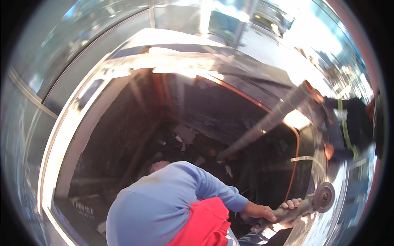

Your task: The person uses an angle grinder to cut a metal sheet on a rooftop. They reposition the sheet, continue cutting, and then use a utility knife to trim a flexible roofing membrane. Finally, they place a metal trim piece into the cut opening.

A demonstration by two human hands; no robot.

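Note:
My left arm, in a light blue sleeve, reaches across to the right. A red garment shows beneath it. My left hand (261,212) is closed around the rear body of an angle grinder (303,208). Farther along the tool, the fingers of my right hand (293,203) wrap over it near the head; the rest of that hand is partly hidden. The grinder's round disc (324,197) is at the far right end, turned toward my view, close to the pit's right rim. Whether the disc spins or touches anything, I cannot tell.
A dark, deep pit (123,123) with a pale frame (61,135) and rubble (185,135) lies ahead. At right, a person in dark clothing (356,123) holds a long grey pipe (269,121) slanting into it. An orange hose (296,151) hangs inside. Glass panels (98,53) stand at left.

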